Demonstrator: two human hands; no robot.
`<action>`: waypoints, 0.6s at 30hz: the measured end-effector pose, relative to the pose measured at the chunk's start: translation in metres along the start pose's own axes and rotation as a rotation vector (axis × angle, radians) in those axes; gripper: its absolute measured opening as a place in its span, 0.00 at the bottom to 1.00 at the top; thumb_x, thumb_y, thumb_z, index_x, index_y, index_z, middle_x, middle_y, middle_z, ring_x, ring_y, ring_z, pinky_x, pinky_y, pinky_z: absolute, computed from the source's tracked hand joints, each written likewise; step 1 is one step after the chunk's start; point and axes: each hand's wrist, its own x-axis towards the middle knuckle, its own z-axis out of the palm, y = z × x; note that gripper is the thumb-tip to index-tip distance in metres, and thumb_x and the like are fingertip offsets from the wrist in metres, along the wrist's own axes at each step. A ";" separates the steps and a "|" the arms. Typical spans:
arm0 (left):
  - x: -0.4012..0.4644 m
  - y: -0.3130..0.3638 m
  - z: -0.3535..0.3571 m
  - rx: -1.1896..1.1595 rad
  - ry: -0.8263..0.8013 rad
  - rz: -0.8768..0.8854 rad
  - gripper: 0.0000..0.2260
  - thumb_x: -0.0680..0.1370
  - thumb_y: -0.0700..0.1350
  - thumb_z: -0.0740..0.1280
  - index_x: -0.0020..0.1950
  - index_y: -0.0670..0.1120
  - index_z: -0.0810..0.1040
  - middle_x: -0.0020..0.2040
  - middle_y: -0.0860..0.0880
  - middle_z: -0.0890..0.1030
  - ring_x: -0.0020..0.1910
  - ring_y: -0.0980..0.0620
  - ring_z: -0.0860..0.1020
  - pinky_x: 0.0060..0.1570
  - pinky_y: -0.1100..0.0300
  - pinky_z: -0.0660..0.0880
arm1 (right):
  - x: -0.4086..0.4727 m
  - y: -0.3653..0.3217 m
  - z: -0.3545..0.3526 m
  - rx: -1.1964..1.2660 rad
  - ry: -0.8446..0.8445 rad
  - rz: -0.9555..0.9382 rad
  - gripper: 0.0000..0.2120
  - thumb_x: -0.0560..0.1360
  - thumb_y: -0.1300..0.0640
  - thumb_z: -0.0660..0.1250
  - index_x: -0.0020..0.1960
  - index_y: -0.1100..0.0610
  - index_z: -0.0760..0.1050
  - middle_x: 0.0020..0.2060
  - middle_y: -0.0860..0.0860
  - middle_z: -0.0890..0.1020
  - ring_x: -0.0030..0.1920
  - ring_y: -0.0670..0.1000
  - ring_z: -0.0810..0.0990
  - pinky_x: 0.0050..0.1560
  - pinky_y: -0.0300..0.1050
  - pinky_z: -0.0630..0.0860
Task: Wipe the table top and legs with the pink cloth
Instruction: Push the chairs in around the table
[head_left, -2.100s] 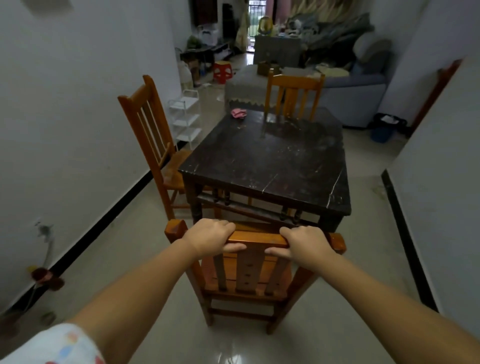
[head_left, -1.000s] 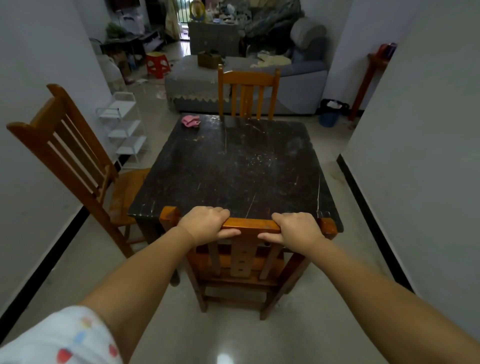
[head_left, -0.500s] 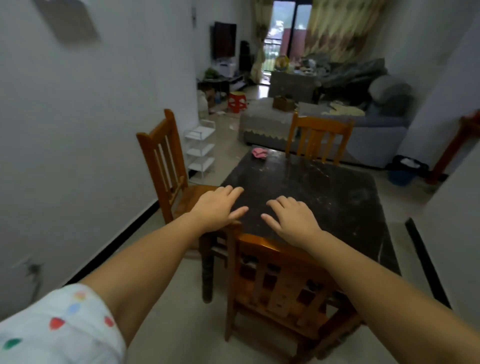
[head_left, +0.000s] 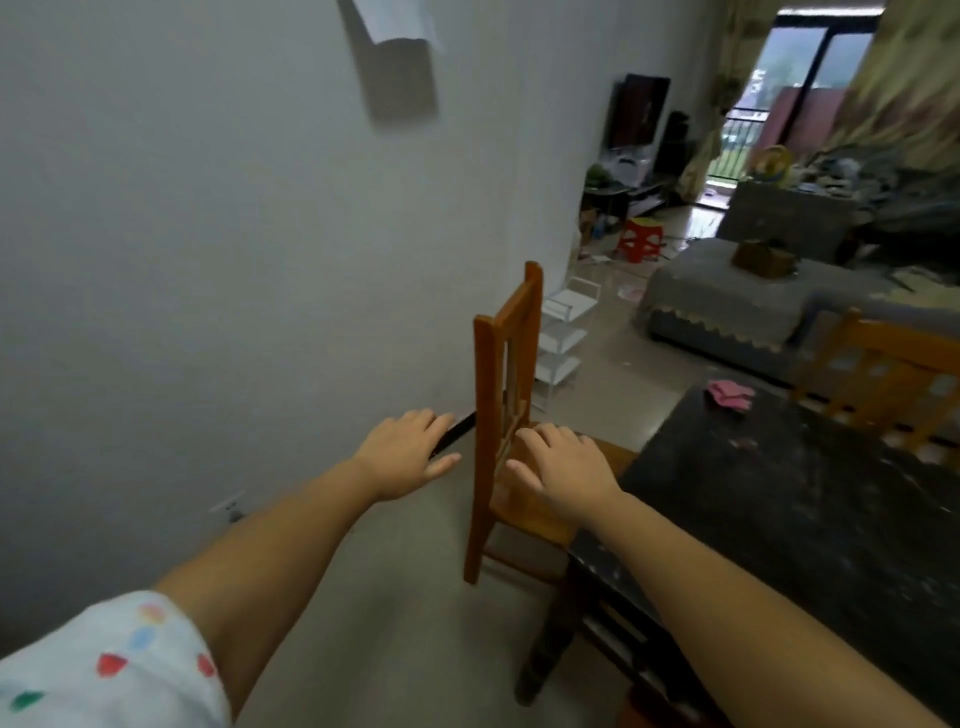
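Left hand (head_left: 402, 452) fingers spread, empty | right hand (head_left: 563, 470) fingers spread, empty

Left hand (head_left: 402, 456): arm outstretched, palm down, fingers straight and slightly spread, holding nothing. Right hand (head_left: 563, 467): arm outstretched, palm down, fingers relaxed, holding nothing. Hands near, apart.
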 end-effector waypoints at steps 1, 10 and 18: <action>0.008 -0.014 0.001 -0.006 -0.006 -0.004 0.26 0.79 0.59 0.53 0.72 0.46 0.59 0.64 0.43 0.70 0.61 0.44 0.70 0.54 0.51 0.71 | 0.018 -0.005 0.003 0.008 -0.004 -0.005 0.24 0.79 0.40 0.49 0.70 0.51 0.62 0.64 0.52 0.71 0.63 0.54 0.70 0.61 0.51 0.69; 0.113 -0.110 0.005 -0.021 0.039 0.010 0.26 0.79 0.59 0.53 0.72 0.45 0.58 0.65 0.43 0.69 0.62 0.45 0.69 0.57 0.52 0.69 | 0.168 0.007 0.020 -0.009 -0.038 0.018 0.26 0.80 0.40 0.48 0.72 0.53 0.60 0.66 0.53 0.70 0.65 0.55 0.69 0.62 0.51 0.68; 0.292 -0.180 0.008 -0.047 0.097 0.126 0.27 0.79 0.59 0.53 0.73 0.46 0.58 0.66 0.43 0.70 0.61 0.45 0.71 0.57 0.53 0.70 | 0.314 0.089 0.026 0.041 0.053 0.189 0.24 0.80 0.41 0.49 0.69 0.53 0.63 0.63 0.53 0.71 0.62 0.55 0.70 0.59 0.51 0.70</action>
